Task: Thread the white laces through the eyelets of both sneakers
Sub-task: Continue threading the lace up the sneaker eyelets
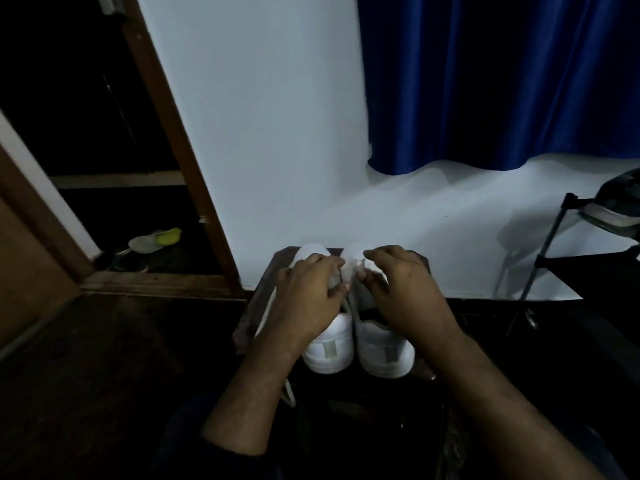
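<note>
Two white sneakers (349, 344) sat heels toward you on the dark stool (256, 299) by the wall. Your left hand (308, 296) and right hand (405, 292) each pinched lace (350, 299) over the eyelets, fingers curled.

No text, label, brand, number or sign can be read anywhere in this view. The heel tabs of the sneakers (356, 344) are plain pale patches with no legible mark, and the picture is too dim and blurred for any small print.
</note>
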### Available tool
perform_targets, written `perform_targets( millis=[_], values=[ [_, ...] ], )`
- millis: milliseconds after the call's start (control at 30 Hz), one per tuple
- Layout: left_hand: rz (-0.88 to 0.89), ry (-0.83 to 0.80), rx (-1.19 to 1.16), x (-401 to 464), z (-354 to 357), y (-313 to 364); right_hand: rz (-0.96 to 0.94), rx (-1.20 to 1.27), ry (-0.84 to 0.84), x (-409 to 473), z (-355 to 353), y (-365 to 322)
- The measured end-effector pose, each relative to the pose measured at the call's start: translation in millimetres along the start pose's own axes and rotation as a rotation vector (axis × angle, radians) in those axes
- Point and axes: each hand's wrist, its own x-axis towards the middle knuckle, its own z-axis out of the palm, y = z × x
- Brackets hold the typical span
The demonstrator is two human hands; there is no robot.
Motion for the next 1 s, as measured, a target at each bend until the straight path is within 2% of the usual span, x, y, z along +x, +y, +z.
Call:
perform_targets(
  millis=[167,400,500,667,900,1000],
  values=[
    [-0.069,0.106,-0.104,-24,-15,-25,-0.064,-0.013,-0.055,-3,17,-36],
    [-0.194,0.107,-0.235,-28,-4,-58,-0.107,-0.193,-0.078,13,30,-51],
    [-0.197,0.091,-0.298,-24,6,-66,-0.100,-0.177,-0.142,23,35,-49],
    [-0.100,0.059,-0.411,-9,15,-64,-0.049,-0.070,-0.286,35,42,-39],
    [-0.098,0.171,-0.372,6,17,-61,0.011,0.024,-0.177,37,41,-35],
    [-0.069,0.149,-0.395,5,15,-62,0.029,0.019,-0.149,35,43,-35]
  ],
)
